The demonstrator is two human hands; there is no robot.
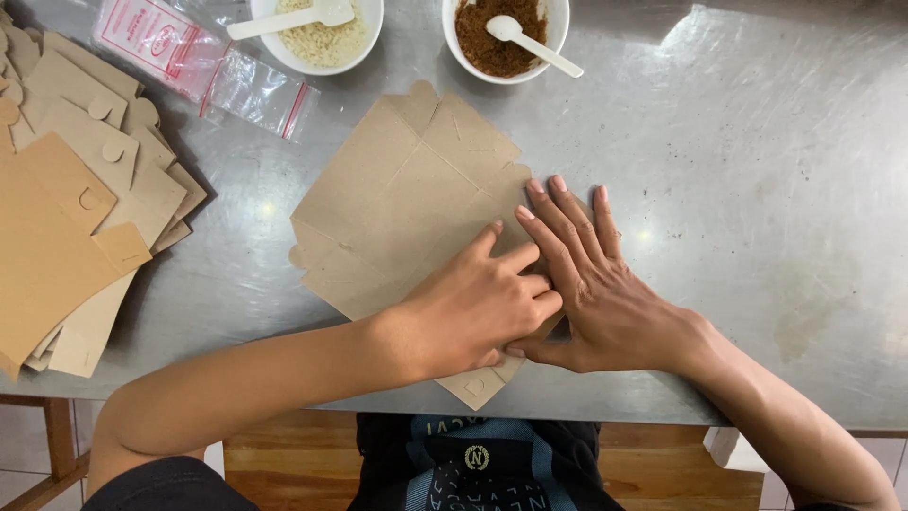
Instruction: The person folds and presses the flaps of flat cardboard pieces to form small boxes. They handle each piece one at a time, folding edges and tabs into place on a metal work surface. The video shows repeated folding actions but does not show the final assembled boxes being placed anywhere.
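A flat brown cardboard box blank [407, 203] lies at the centre of the frame on the steel table [738, 189], turned at an angle. Both hands press on its lower right part: the left hand [478, 308] is half curled, knuckles down, its grip pinching nothing; the right hand [591, 284] lies flat with fingers spread along a crease. This looks like the creasing step, with one flap being flattened along its fold line. The next move likely calls for firm, even pressure along that line while the blank is kept from sliding. A stack of blanks [71, 199] sits at far left; two bowls [506, 38] with spoons stand at top.
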